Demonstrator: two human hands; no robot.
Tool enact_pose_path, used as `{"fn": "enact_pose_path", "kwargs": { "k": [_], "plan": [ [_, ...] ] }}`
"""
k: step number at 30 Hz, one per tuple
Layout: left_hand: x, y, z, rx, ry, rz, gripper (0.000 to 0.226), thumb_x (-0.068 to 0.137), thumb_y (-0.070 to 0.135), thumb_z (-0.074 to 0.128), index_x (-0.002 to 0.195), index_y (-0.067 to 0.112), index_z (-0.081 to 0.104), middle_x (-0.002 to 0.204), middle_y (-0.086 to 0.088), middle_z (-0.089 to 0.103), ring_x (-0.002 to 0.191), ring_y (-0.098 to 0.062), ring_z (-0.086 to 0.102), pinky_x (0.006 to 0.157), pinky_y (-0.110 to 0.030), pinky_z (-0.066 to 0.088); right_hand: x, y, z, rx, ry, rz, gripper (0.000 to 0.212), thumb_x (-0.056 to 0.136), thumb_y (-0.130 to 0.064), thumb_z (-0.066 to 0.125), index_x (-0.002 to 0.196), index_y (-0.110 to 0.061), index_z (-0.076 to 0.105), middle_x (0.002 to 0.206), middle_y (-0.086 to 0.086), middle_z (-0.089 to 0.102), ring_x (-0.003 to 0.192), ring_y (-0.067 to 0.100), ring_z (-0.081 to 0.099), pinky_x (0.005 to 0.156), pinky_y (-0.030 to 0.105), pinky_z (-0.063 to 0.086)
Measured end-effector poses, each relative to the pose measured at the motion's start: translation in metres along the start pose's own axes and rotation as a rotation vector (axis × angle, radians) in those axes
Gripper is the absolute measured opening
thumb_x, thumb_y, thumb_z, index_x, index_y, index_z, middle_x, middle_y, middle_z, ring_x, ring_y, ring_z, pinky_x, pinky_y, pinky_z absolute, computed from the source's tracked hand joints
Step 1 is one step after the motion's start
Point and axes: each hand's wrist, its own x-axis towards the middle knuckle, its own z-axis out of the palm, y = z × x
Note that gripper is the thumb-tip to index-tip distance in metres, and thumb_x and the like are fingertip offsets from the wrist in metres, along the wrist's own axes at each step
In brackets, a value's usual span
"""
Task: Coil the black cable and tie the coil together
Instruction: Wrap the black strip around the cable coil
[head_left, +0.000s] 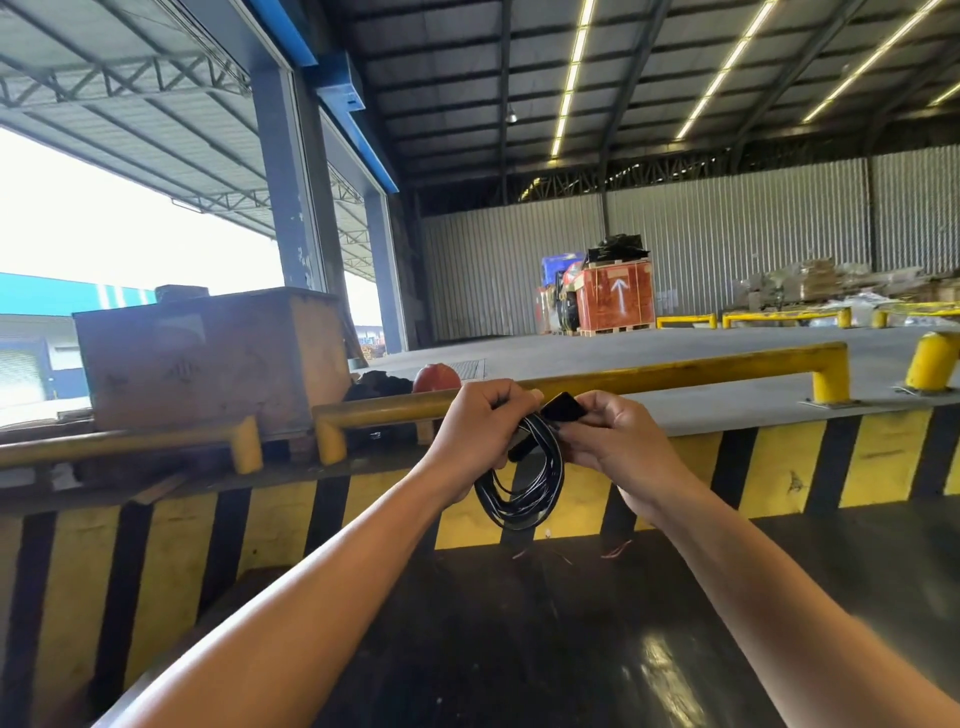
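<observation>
The black cable (524, 488) hangs as a coil of several loops between my two hands, in front of the striped dock wall. My left hand (475, 431) is closed around the top left of the coil. My right hand (618, 441) grips the coil's top right and pinches a flat black strap (563, 406) that sticks up over the loops. The lower half of the coil dangles free below both hands. Where the cable's ends lie is hidden in the grip.
A yellow and black striped dock edge (779, 462) runs across in front of me, topped by a yellow guard rail (675, 371). A wooden crate (208, 358) stands on the left. A dark glossy surface (571, 649) lies below my arms. An orange crate (615, 296) stands far back.
</observation>
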Motion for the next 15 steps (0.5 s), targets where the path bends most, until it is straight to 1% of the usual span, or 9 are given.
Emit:
{"fn": "enact_pose_path", "kwargs": {
  "k": [1, 2, 4, 6, 8, 10, 13, 14, 15],
  "plan": [
    [0.0, -0.003, 0.0, 0.019, 0.016, -0.006, 0.043, 0.091, 0.026, 0.059, 0.049, 0.028, 0.055, 0.051, -0.004, 0.047, 0.038, -0.014, 0.036, 0.036, -0.021, 0.031, 0.0, 0.001, 0.001, 0.01, -0.041, 0.025, 0.013, 0.084, -0.007, 0.068, 0.096, -0.009, 0.064, 0.091, 0.01, 0.074, 0.082, 0.016, 0.072, 0.069, 0.024, 0.058],
    [0.0, -0.007, 0.001, 0.038, 0.034, -0.008, 0.042, 0.091, 0.027, 0.058, 0.05, 0.026, 0.055, 0.052, -0.005, 0.048, 0.038, -0.013, 0.036, 0.036, -0.021, 0.032, -0.001, 0.001, 0.002, 0.007, -0.074, 0.053, 0.014, 0.085, -0.009, 0.066, 0.099, -0.008, 0.065, 0.094, 0.012, 0.073, 0.087, 0.019, 0.071, 0.077, 0.028, 0.058],
    [-0.001, -0.013, 0.003, 0.07, 0.061, -0.006, 0.037, 0.091, 0.028, 0.056, 0.054, 0.022, 0.054, 0.054, -0.006, 0.05, 0.039, -0.013, 0.038, 0.037, -0.02, 0.033, -0.002, 0.002, 0.003, 0.006, -0.103, 0.107, 0.012, 0.088, -0.01, 0.062, 0.1, -0.008, 0.064, 0.095, 0.013, 0.071, 0.093, 0.025, 0.067, 0.089, 0.037, 0.052],
    [-0.001, -0.018, 0.007, 0.102, 0.079, -0.006, 0.035, 0.09, 0.029, 0.056, 0.056, 0.021, 0.053, 0.049, 0.003, 0.05, 0.041, -0.013, 0.04, 0.039, -0.022, 0.034, -0.003, 0.003, 0.005, 0.047, -0.108, 0.15, 0.008, 0.09, -0.008, 0.059, 0.096, -0.01, 0.062, 0.09, 0.009, 0.069, 0.09, 0.024, 0.066, 0.092, 0.041, 0.051],
    [0.001, -0.023, 0.01, 0.131, 0.097, -0.001, 0.034, 0.09, 0.028, 0.056, 0.056, 0.022, 0.053, 0.044, 0.011, 0.047, 0.043, -0.012, 0.041, 0.043, -0.024, 0.034, -0.003, 0.002, 0.006, 0.074, -0.107, 0.169, 0.008, 0.092, -0.007, 0.055, 0.097, -0.01, 0.06, 0.089, 0.008, 0.07, 0.087, 0.024, 0.066, 0.094, 0.045, 0.049],
    [0.002, -0.026, 0.013, 0.136, 0.107, 0.01, 0.03, 0.09, 0.025, 0.055, 0.061, 0.02, 0.055, 0.044, 0.012, 0.047, 0.043, -0.009, 0.042, 0.045, -0.026, 0.035, -0.003, 0.002, 0.004, 0.084, -0.105, 0.182, 0.013, 0.095, -0.008, 0.05, 0.104, -0.008, 0.059, 0.095, 0.013, 0.071, 0.088, 0.026, 0.067, 0.096, 0.047, 0.048],
    [0.004, -0.03, 0.016, 0.148, 0.113, 0.048, 0.024, 0.09, 0.022, 0.054, 0.068, 0.015, 0.061, 0.053, 0.007, 0.055, 0.049, -0.01, 0.048, 0.052, -0.03, 0.041, -0.002, 0.0, -0.001, 0.085, -0.097, 0.203, 0.024, 0.097, -0.018, 0.047, 0.117, -0.009, 0.056, 0.113, 0.02, 0.069, 0.104, 0.031, 0.067, 0.1, 0.048, 0.048],
    [0.004, -0.03, 0.017, 0.165, 0.113, 0.061, 0.023, 0.09, 0.022, 0.054, 0.069, 0.017, 0.062, 0.054, 0.007, 0.057, 0.051, -0.009, 0.05, 0.053, -0.029, 0.042, -0.001, -0.001, -0.003, 0.078, -0.105, 0.195, 0.025, 0.097, -0.022, 0.049, 0.117, -0.01, 0.056, 0.113, 0.019, 0.069, 0.104, 0.031, 0.067, 0.099, 0.047, 0.049],
    [0.005, -0.03, 0.018, 0.18, 0.112, 0.074, 0.024, 0.091, 0.022, 0.054, 0.068, 0.02, 0.062, 0.054, 0.01, 0.057, 0.05, -0.006, 0.05, 0.053, -0.024, 0.041, -0.001, -0.003, -0.004, 0.051, -0.116, 0.176, 0.026, 0.095, -0.026, 0.053, 0.115, -0.011, 0.057, 0.112, 0.018, 0.07, 0.103, 0.031, 0.068, 0.098, 0.045, 0.05]
  ]
}}
